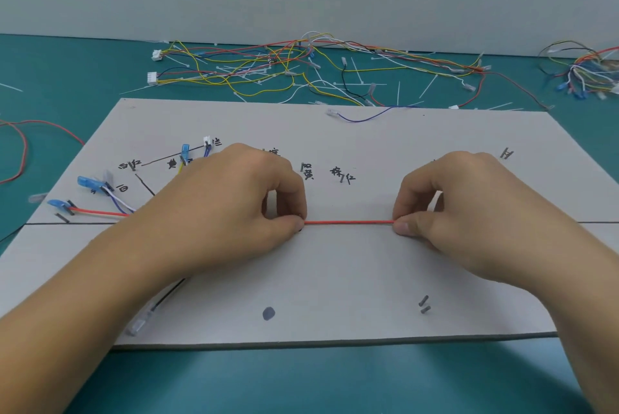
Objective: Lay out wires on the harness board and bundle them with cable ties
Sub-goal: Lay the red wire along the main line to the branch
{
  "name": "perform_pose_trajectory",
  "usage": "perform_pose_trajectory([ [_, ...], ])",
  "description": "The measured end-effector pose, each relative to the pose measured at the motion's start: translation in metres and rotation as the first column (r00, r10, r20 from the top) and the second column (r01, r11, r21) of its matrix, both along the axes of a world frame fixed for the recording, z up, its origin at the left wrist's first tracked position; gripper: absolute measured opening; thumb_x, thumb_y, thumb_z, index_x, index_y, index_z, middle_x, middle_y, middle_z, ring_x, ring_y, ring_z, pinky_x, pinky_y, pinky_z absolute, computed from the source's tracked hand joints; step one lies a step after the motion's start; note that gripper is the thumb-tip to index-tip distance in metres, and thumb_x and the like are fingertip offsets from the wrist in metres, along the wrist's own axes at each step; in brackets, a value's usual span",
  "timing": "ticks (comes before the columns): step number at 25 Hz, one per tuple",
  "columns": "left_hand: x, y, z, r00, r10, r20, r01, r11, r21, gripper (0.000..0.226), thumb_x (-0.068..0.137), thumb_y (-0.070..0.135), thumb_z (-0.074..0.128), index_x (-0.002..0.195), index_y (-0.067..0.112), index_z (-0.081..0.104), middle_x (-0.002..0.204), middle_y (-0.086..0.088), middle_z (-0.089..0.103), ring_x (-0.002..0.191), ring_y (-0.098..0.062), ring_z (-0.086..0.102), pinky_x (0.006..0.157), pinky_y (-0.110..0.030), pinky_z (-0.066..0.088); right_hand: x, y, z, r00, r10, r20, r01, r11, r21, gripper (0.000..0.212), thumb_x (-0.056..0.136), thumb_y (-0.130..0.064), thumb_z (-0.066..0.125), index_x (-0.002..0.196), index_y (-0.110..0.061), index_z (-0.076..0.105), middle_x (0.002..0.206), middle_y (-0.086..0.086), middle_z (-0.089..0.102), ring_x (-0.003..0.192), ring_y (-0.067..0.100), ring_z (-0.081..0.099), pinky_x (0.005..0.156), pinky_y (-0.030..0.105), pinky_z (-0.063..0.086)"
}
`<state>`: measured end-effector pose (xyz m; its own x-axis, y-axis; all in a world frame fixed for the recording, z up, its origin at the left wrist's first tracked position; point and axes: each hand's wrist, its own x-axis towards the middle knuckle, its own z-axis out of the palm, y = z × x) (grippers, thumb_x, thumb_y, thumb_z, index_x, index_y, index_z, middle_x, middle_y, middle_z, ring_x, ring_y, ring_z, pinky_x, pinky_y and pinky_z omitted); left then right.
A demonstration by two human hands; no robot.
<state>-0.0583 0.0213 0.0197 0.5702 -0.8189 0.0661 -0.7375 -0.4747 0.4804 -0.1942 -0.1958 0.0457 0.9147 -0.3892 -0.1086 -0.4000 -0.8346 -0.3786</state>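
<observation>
A grey harness board (pixel 335 279) lies on the teal table, marked with black lines, handwritten labels and small dark pegs. A red wire (pixel 348 222) runs taut along the board's horizontal line. My left hand (pixel 234 209) pinches it at its left end and my right hand (pixel 452 209) pinches it at the right. At the board's left, blue terminals (pixel 88 183) with red, white and blue wires sit against pegs. Something white shows between my right fingers; I cannot tell what it is.
Beyond the board lies a tangle of loose coloured wires with white connectors and white cable ties (pixel 284 68). Another wire bundle (pixel 586 73) sits at the far right. A loose blue wire (pixel 368 117) rests on the board's far edge. A red wire (pixel 23 145) loops at the left.
</observation>
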Motion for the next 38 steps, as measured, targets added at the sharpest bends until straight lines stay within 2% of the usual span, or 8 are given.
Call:
perform_pose_trajectory([
  [8,-0.005,-0.003,0.002,0.992,0.080,0.100,-0.083,0.996,0.026,0.004,0.077,0.040,0.064,0.073,0.039,0.066,0.080,0.025,0.064,0.076,0.005,0.054,0.067,-0.033,0.052,0.005,0.006,-0.010,0.993,0.106,0.060,-0.096,0.984,-0.150,0.020,0.079,-0.011,0.077,0.066,-0.022,0.067,0.063,-0.012,0.057,0.066,0.004,0.051,0.058,0.032,0.050],
  [11,0.007,0.010,0.009,0.991,0.090,0.103,-0.097,0.993,0.070,0.006,0.076,0.035,0.071,0.074,0.039,0.067,0.082,0.028,0.064,0.078,0.007,0.055,0.062,-0.029,0.044,0.014,0.016,-0.013,0.981,0.174,0.086,-0.163,0.980,-0.113,0.014,0.081,-0.014,0.077,0.071,-0.020,0.069,0.066,-0.012,0.057,0.069,0.002,0.050,0.062,0.031,0.049],
  [15,0.021,0.022,0.018,0.991,0.114,0.068,-0.123,0.982,0.142,0.011,0.074,0.035,0.075,0.077,0.044,0.071,0.077,0.030,0.065,0.072,0.008,0.061,0.059,-0.028,0.052,0.031,0.018,-0.013,0.962,0.262,0.081,-0.260,0.965,-0.030,0.014,0.082,-0.025,0.080,0.074,-0.024,0.069,0.072,-0.010,0.066,0.065,0.004,0.057,0.060,0.029,0.049],
  [20,0.023,0.016,0.016,0.995,0.100,-0.010,-0.098,0.987,0.129,0.016,0.062,0.043,0.062,0.074,0.042,0.072,0.068,0.015,0.069,0.065,-0.006,0.066,0.062,-0.036,0.057,0.023,-0.020,-0.005,0.963,0.264,0.052,-0.268,0.925,0.270,0.017,0.088,-0.020,0.078,0.073,-0.018,0.070,0.056,-0.005,0.064,0.043,0.007,0.054,0.044,0.021,0.043],
  [27,0.015,-0.003,0.013,0.996,-0.033,-0.086,0.038,0.998,0.055,0.009,0.072,0.039,0.066,0.073,0.034,0.073,0.074,0.013,0.070,0.072,-0.012,0.066,0.067,-0.039,0.057,0.005,-0.046,0.011,0.936,0.342,-0.089,-0.315,0.921,0.228,0.013,0.089,-0.020,0.074,0.079,-0.028,0.072,0.061,-0.009,0.069,0.042,0.005,0.058,0.045,0.016,0.044],
  [30,0.009,-0.021,0.010,0.989,-0.092,-0.119,0.099,0.994,0.048,0.007,0.079,0.034,0.068,0.073,0.031,0.073,0.070,0.011,0.069,0.069,-0.010,0.066,0.065,-0.035,0.056,0.001,-0.054,0.017,0.944,0.294,-0.147,-0.260,0.941,0.215,0.016,0.091,-0.018,0.072,0.078,-0.028,0.072,0.057,-0.011,0.066,0.040,0.004,0.055,0.044,0.017,0.045],
  [33,0.005,-0.040,0.006,0.988,-0.127,-0.088,0.131,0.990,0.046,0.010,0.082,0.028,0.073,0.072,0.029,0.073,0.068,0.015,0.068,0.067,-0.004,0.064,0.056,-0.017,0.048,-0.002,-0.058,0.020,0.965,0.228,-0.130,-0.197,0.957,0.213,0.018,0.089,-0.012,0.074,0.078,-0.027,0.073,0.061,-0.004,0.070,0.046,0.011,0.066,0.054,0.030,0.056],
  [38,0.001,-0.051,-0.005,0.985,-0.131,-0.110,0.125,0.991,-0.055,0.009,0.083,0.032,0.078,0.075,0.030,0.075,0.069,0.018,0.068,0.066,-0.004,0.063,0.055,-0.016,0.046,0.000,-0.059,0.016,0.967,0.127,-0.220,-0.093,0.983,0.157,0.016,0.082,-0.018,0.082,0.076,-0.020,0.067,0.061,-0.001,0.073,0.049,0.015,0.069,0.047,0.021,0.050],
])
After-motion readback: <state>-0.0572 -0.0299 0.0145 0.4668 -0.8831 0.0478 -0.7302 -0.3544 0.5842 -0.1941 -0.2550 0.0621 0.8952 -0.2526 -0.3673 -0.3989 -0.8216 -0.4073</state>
